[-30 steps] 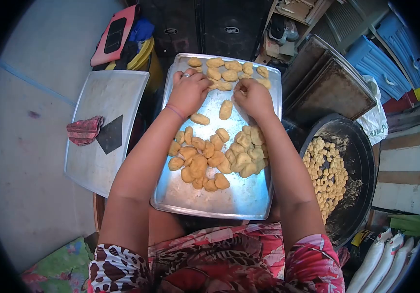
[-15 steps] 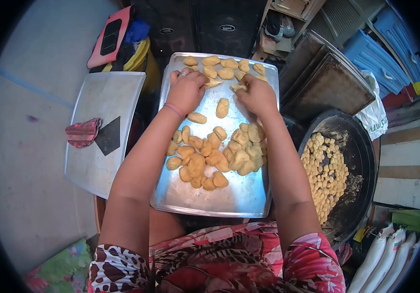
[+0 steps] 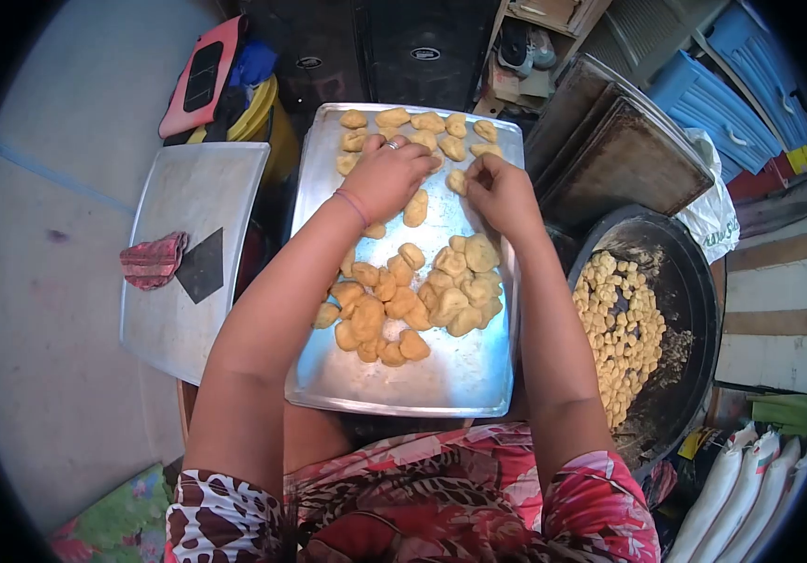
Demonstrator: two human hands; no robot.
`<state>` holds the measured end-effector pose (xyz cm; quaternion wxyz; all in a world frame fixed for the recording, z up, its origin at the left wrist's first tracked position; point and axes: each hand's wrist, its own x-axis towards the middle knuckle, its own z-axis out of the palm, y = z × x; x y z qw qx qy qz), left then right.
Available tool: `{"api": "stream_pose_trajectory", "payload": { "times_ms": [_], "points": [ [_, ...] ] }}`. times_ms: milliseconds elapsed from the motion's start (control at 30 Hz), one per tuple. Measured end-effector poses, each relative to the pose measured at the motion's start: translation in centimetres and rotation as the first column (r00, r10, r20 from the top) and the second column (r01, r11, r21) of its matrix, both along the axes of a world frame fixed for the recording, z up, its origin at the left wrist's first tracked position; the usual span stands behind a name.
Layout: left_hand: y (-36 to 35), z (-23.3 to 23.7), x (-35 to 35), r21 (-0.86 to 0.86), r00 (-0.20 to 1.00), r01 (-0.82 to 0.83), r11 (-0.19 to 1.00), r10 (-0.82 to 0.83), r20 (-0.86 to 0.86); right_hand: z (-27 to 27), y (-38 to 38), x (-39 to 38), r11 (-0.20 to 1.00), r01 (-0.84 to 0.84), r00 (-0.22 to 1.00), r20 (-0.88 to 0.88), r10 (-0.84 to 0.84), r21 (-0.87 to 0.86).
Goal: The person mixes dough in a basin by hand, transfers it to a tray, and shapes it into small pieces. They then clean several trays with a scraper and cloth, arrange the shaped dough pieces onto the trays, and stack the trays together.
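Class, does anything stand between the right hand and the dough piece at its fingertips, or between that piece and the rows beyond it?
Nothing visible does: the right hand appears to touch the dough piece, and only bare tray shows between it and the rows. The left hand lies to one side.

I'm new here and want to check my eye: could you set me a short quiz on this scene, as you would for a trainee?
1. On which hand does a ring show?
2. Over the middle tray, the right hand pinches: (a) a spoon, (b) a small dough piece, (c) a paper bag.
3. True or false: the reddish cloth lies on the middle tray.

Key: 1. The left hand. 2. b. 3. False; it lies on the side tray.
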<state>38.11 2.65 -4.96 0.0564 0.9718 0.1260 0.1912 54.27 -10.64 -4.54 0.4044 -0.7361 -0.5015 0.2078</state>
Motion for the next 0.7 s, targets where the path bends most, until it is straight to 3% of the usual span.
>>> {"api": "stream_pose_trajectory", "payload": {
  "times_ms": [67,133,267,333,400,467,533,567,600,667,700],
  "points": [
    [0.1,0.4,0.0,-0.021,0.997,-0.015,1.0,0.014,-0.082,-0.4,0.7,-0.4,0.994,0.093,0.995,-0.024,-0.092,0.061],
    [0.1,0.8,-0.2,-0.066,0.99,-0.054,0.996,0.045,-0.131,-1.3,1.6,-0.8,0.974,0.088,0.979,0.163,-0.124,0.209],
    [-0.3,1.1,-1.6,-0.062,0.992,-0.053,0.997,0.046,-0.114,-0.7,0.5,-2.7,0.967,0.071,0.963,0.235,-0.13,0.243],
    [-1.1,0.9,-2.6,-0.138,0.998,-0.032,0.99,0.04,0.054,0.1,-1.0,-4.9,0.985,-0.154,0.958,0.257,0.13,0.073],
    [-2.0,1.2,-3.9,-0.176,0.996,-0.03,0.984,0.045,0.08,0.1,-1.7,-5.9,0.937,-0.338,0.886,0.364,0.286,0.087],
    [-2.7,2.2,-5.6,-0.204,0.996,-0.084,0.975,0.081,-0.02,-0.4,-1.8,-4.4,0.941,-0.339,0.902,0.278,0.329,-0.015],
    [-3.6,3.4,-7.6,-0.251,0.994,-0.093,0.963,0.074,-0.086,0.5,-2.3,-2.8,0.964,-0.243,0.939,0.222,0.262,-0.109],
    [-3.7,3.7,-8.3,-0.301,0.986,-0.11,0.947,0.066,-0.153,1.2,-2.3,-1.9,0.943,-0.201,0.933,0.242,0.267,-0.266],
    [-3.4,3.4,-8.9,-0.305,0.986,-0.111,0.946,0.066,-0.152,1.2,-2.4,-1.7,0.942,-0.201,0.932,0.243,0.269,-0.27],
    [-3.1,2.2,-9.6,-0.283,0.99,-0.095,0.954,0.061,-0.128,1.1,-3.0,-1.4,0.993,-0.089,0.971,0.218,0.103,-0.076],
    [-2.8,1.8,-9.5,-0.353,0.995,-0.08,0.932,0.056,-0.078,0.7,-3.0,-2.1,0.988,-0.154,0.971,0.181,0.155,-0.02]
  ]
}}
